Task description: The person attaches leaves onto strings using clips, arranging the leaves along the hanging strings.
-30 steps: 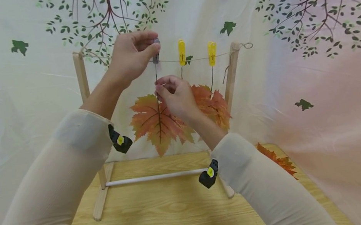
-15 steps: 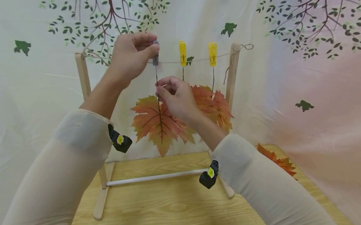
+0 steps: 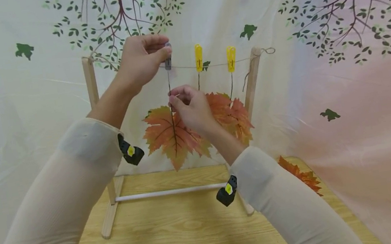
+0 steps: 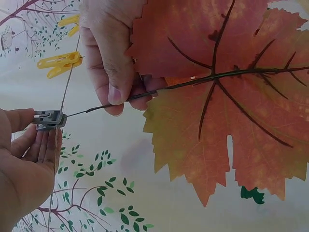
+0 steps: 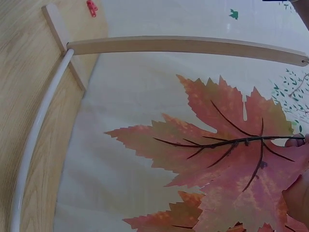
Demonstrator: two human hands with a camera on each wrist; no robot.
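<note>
Up on the string (image 3: 179, 67) of the wooden rack (image 3: 95, 111), left hand (image 3: 141, 62) pinches the grey clip (image 3: 169, 60) between thumb and fingers, other fingers loosely curled. Right hand (image 3: 191, 108) pinches the leaf stem (image 4: 164, 89) just below the clip, thumb and forefinger pressed on it. Wrist view shows the stem tip at the clip's mouth; can't tell whether it's gripped yet.

Handling, my read:
- Maple leaf (image 3: 171, 136): very light, thin blade, looks artificial, floppy at the edges. Won't break, but will crease or flutter. Don't hold the blade.
- Stem: thin, wiry, somewhat stiff, slightly bowed in the left wrist view. Best hold is where the right hand has it, close to the free end, so the tip doesn't wander.
- Clip: small, hard plastic, spring-loaded. Squeeze at the tail end; it rides on a slack string, so it needs steadying.

Counts:
- Clips on string: 3, one grey and two yellow clips (image 3: 199, 57).
- Leaves hanging: 3 going by stems, though the blades behind the right hand overlap.
- Leaves on the bench (image 3: 183, 242): at least 1, spare leaf (image 3: 300, 176) by the right post, partly hidden by the sleeve.
- Small red object (image 5: 91, 7) on the bench in the right wrist view: 1, too small to identify.
- Rack: 1, two uprights, white crossbar (image 3: 168, 192) low down.
</note>
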